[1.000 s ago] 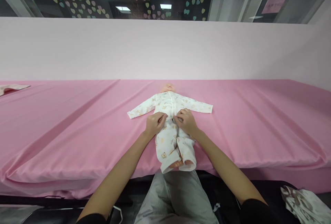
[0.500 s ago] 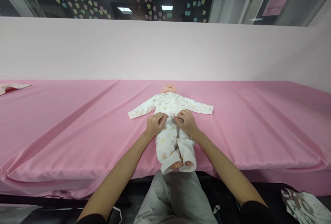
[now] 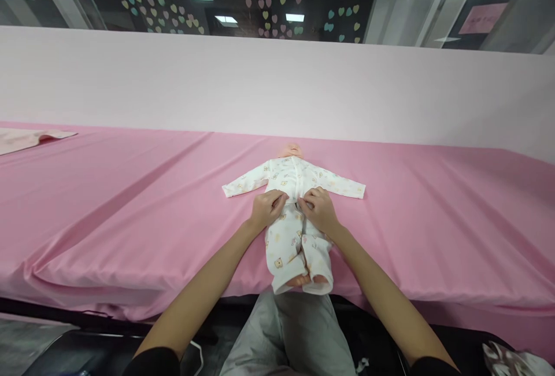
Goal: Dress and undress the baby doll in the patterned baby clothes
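A baby doll (image 3: pixel 291 150) lies on its back on the pink table cover (image 3: pixel 130 202), head away from me, feet at the near edge. It wears a white printed romper (image 3: pixel 295 179) with long sleeves spread to both sides. My left hand (image 3: pixel 267 208) pinches the romper's front at the waist on the left of the opening. My right hand (image 3: pixel 319 209) pinches the fabric on the other side of the opening, fingertips nearly meeting the left hand's.
A pale pink wall panel (image 3: pixel 277 87) runs behind the table. A folded light garment (image 3: pixel 26 139) lies at the far left. Crumpled patterned cloth (image 3: pixel 511 360) sits low at the right. My grey trousers (image 3: pixel 288 335) show below the table edge.
The view has shifted slightly right and down. Both hands stay pinched at the romper's waist in nearly the same spot.
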`<action>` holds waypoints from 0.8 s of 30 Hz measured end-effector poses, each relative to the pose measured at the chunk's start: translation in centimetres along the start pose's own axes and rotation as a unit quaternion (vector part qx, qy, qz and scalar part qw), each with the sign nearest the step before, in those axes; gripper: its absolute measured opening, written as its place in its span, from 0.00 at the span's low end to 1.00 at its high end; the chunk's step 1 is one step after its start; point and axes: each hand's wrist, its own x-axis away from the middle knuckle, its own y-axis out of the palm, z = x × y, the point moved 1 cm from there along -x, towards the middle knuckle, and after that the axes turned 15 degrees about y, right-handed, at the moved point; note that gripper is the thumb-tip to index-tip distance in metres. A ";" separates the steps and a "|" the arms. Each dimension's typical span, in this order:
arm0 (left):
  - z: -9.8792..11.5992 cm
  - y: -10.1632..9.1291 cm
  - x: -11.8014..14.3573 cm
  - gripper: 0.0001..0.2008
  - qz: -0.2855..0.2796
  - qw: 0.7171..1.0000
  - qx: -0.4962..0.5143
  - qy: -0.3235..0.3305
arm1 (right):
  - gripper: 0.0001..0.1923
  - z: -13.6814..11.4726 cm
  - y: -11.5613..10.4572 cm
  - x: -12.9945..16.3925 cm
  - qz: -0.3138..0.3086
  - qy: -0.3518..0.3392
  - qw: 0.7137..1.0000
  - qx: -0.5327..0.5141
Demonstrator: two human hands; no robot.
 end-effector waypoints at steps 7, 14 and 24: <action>0.3 -0.1 0.4 0.15 -0.002 1.000 0.007 -0.020 | 0.17 -0.1 0.1 0.4 0.014 -0.011 1.000 0.003; -1.6 0.4 -6.3 0.19 0.107 0.983 -0.034 -0.143 | 0.09 0.5 0.6 -4.3 0.056 0.240 0.951 -0.185; -6.4 7.4 -12.2 0.15 -0.072 0.918 -0.142 -0.363 | 0.11 3.2 7.1 -15.7 0.013 0.354 0.928 -0.116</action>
